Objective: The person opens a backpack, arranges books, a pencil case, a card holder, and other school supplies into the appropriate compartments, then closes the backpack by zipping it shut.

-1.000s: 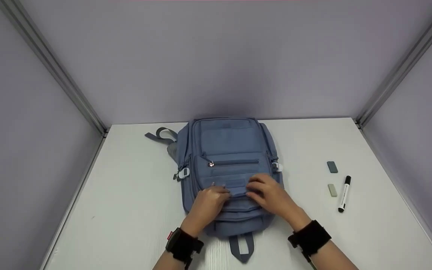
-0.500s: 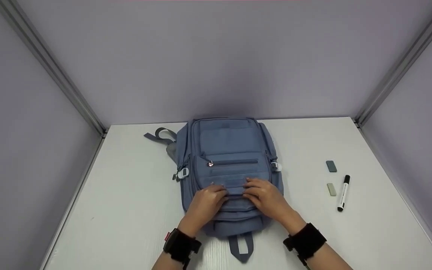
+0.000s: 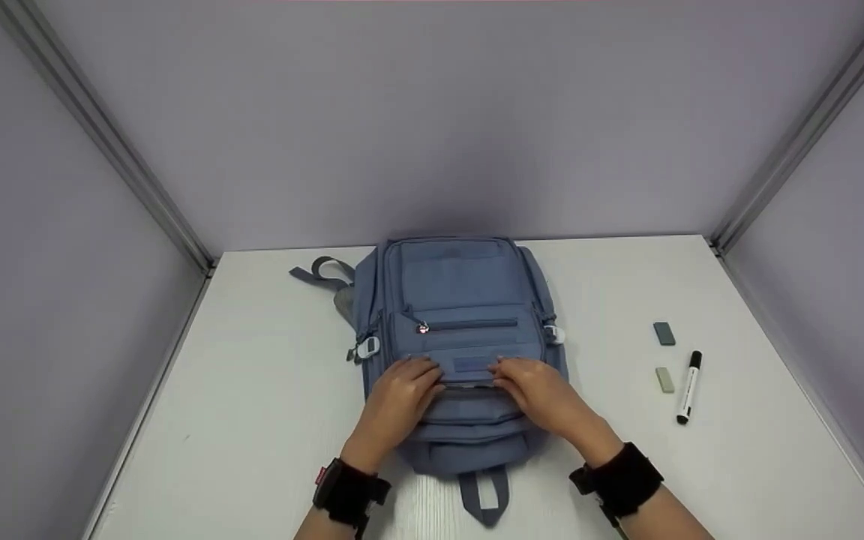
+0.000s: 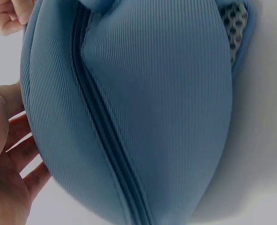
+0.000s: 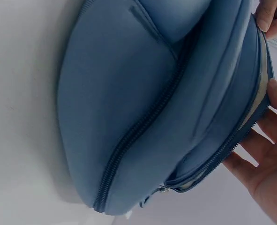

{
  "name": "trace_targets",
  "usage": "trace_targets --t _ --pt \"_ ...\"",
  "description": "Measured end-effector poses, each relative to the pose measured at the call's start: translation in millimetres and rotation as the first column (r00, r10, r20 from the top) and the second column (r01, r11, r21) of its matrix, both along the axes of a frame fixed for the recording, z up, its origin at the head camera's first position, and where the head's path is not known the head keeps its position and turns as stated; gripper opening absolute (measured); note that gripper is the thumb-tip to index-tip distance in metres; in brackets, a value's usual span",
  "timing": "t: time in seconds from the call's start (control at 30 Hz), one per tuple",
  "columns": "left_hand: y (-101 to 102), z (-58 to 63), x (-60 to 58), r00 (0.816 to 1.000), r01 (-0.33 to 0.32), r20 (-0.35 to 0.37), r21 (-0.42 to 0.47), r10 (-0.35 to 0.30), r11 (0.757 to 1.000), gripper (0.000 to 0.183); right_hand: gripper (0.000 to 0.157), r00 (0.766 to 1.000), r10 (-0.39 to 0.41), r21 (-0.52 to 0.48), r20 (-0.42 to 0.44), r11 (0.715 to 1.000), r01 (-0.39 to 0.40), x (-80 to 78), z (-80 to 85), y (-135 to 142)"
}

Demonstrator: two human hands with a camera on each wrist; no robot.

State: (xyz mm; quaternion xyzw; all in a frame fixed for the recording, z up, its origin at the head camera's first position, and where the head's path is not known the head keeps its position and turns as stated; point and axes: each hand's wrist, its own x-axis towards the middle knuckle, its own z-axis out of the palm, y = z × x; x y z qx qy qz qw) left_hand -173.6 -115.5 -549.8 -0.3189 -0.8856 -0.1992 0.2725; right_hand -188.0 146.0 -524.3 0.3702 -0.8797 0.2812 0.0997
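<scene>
A blue backpack (image 3: 462, 281) lies front side up, its carry handle (image 3: 484, 499) toward the person. My left hand (image 3: 396, 396) and right hand (image 3: 550, 397) hold the zippered edge of its front pocket, a small gap apart. Between them the pocket opening (image 3: 469, 385) shows a thin slit of light lining. In the right wrist view, the right hand (image 5: 267, 145) has its thumb and fingers on the parted zipper edge (image 5: 243, 131). The left wrist view shows the left hand's fingers (image 4: 23, 152) against the pocket's outer side.
Right of the backpack on the white table (image 3: 252, 420) lie a dark green eraser-like block (image 3: 664, 334), a pale green one (image 3: 664, 380) and a black-capped marker (image 3: 689, 388). A loose strap (image 3: 319, 276) sticks out at the backpack's far left. Grey panels (image 3: 432, 120) enclose the table.
My left hand has shifted a little left along the pocket edge, widening the space between the hands. The pocket edge has parted, showing light lining. The backpack stays in place.
</scene>
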Motion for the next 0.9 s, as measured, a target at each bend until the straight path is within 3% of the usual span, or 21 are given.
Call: trace_targets --t 0.33,0.57,0.73,0.9 --pt "-17 12.6 -13.7 1.0 -0.025 -0.019 0.024 0.025 0.999 0.033 0.008 0.999 -0.039 -0.044 -0.034 0.998 0.038 -9.6 27.3 1" --pt "-21 30.1 -21.6 0.998 -0.041 -0.038 0.015 0.042 0.999 0.018 0.007 0.992 -0.061 -0.061 -0.112 0.997 0.055 -21.3 46.4 0" --pt "-20 45.4 -27.1 0.997 -0.025 -0.074 0.022 0.026 0.999 0.01 0.006 0.981 -0.092 -0.126 -0.172 0.99 0.071 -27.5 50.9 1" --pt "-21 60.5 -35.0 0.999 -0.035 -0.037 0.041 0.037 0.999 0.008 0.015 0.972 -0.116 -0.176 -0.205 0.981 0.08 -27.3 50.9 6"
